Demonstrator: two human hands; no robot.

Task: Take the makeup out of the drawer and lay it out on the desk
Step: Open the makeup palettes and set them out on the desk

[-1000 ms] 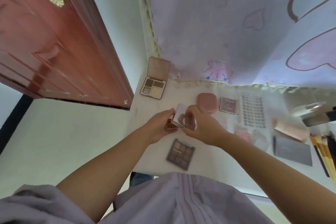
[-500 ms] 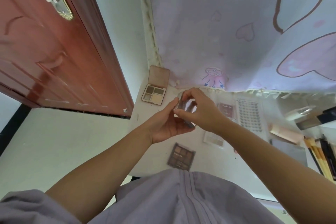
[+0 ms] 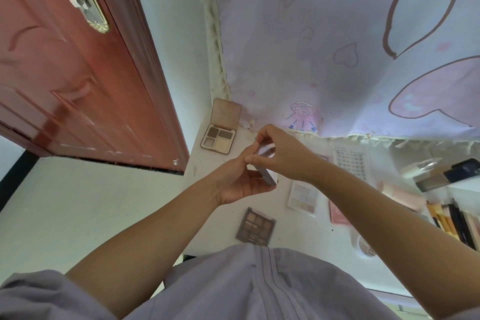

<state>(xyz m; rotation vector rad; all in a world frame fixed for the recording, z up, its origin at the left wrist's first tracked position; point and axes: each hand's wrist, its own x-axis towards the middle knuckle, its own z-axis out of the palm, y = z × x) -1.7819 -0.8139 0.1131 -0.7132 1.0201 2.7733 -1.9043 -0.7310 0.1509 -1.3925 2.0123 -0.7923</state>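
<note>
Two hands' fingers (image 3: 259, 135) pinch a small compact (image 3: 266, 163) above the desk (image 3: 207, 179).

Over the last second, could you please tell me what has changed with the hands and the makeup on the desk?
Both hands lifted the small compact up off the desk, and the right hand shifted its fingers to the compact's upper edge, while the left hand now supports it from below. The camera tilted upward. The open four-pan palette and the dark palette stayed lying where they were.
</note>
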